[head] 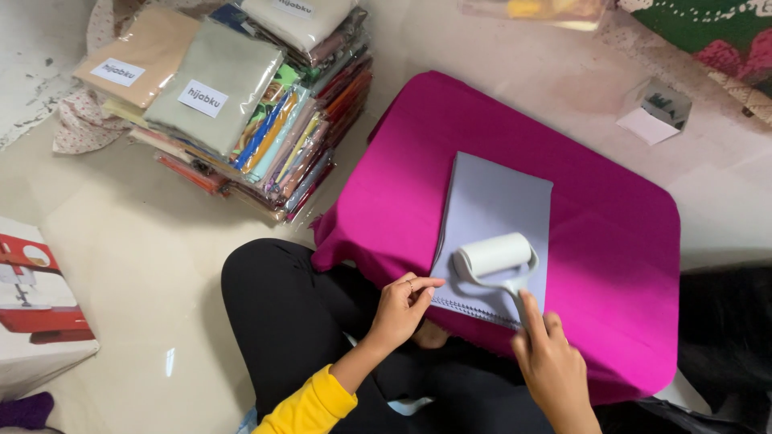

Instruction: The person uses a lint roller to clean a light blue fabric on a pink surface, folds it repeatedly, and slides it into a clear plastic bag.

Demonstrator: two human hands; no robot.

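Observation:
A folded pale lilac cloth [498, 201] lies on a bright magenta fabric [611, 241] spread over a low surface. On the near end of the lilac cloth rests a white lint roller [492, 255]. My right hand [547, 362] grips the roller's white handle, forefinger stretched along it. My left hand [402, 309] pinches the near left edge of the lilac cloth, fingers bent, a ring on one finger. My yellow sleeve and black-trousered legs sit just below the cloth.
A tall stack of folded fabrics in clear plastic bags [257, 104] stands on the floor at the upper left. A cardboard box picturing a red sewing machine [36, 305] sits at the left edge. A small clear box and white card [655, 112] lie at the upper right.

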